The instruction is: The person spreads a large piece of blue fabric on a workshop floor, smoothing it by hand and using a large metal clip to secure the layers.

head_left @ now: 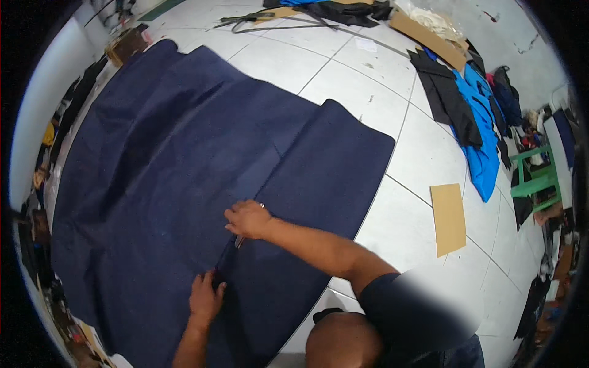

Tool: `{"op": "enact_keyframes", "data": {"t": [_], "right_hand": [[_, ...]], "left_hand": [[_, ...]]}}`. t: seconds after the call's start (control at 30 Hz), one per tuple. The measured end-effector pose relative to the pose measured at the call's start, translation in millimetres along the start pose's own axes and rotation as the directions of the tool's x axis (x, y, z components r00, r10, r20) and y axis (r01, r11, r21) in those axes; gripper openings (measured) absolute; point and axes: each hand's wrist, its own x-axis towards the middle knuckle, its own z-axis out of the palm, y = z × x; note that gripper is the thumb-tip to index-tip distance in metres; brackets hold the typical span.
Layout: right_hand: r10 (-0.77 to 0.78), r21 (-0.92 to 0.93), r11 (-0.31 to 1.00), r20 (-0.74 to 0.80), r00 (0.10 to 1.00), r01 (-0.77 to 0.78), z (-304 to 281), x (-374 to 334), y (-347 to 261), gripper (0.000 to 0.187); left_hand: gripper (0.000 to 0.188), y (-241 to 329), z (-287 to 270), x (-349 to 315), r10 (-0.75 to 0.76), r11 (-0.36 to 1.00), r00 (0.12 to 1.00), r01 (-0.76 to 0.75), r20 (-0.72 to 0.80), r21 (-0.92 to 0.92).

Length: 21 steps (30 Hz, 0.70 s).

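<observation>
A large sheet of dark navy fabric [165,178] lies spread over the floor, with soft creases in its left part. A long fold or cut edge [279,162] runs across it on a slant, from the upper right down to my hands. My right hand [248,219] is closed over a slim metal tool [239,241] lying along that line; the palm hides most of it, so its kind is unclear. Lower and to the left, my left hand [205,299] grips the fabric at the same line, fingertips and thumb around the edge.
A tan cardboard piece [449,219] lies right of the fabric on white floor tiles [392,208]. Black and bright blue cloth [481,135] is heaped farther right, near a green stool [540,178]. Black scraps [343,12] and a cardboard box [429,40] are at the back.
</observation>
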Motion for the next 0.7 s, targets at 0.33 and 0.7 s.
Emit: {"op": "enact_keyframes", "data": {"t": [0.33, 0.7], "right_hand": [[0.141, 0.107, 0.987, -0.224, 0.964, -0.119, -15, 25, -3, 0.033], [0.769, 0.391, 0.640, -0.327, 0.550, -0.662, -94, -278, 78, 0.038]], "left_hand": [[0.053, -3, 67, 20, -0.187, 0.982, 0.976, 0.188, -0.114, -0.007], [0.052, 2, 49, 20, -0.077, 0.996, 0.993, 0.080, -0.092, 0.034]]}}
